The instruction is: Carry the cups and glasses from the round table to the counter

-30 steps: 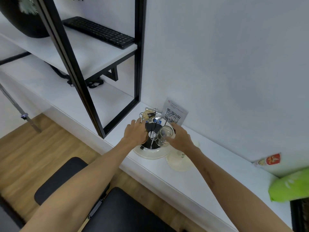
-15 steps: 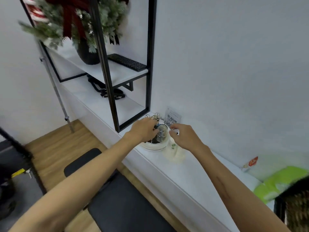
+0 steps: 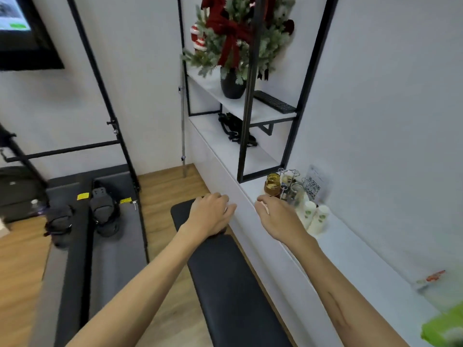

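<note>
Head view: glasses point(image 3: 288, 189) on counter point(image 3: 350, 246) just beyond empty, loosely curled right hand point(image 3: 278, 219).

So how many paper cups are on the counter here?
2 paper cups, white with a green print, stand side by side on the counter just right of the glass rack: one nearer the rack, the other beside it. The right hand may hide more.

Clear and amber glasses point(image 3: 272, 186) gleam in a thin metal wire rack point(image 3: 288, 182) on the smooth matt white worktop point(image 3: 355, 256), beside a matt black padded bench point(image 3: 225, 284) over wood-grain floor point(image 3: 162, 186).
</note>
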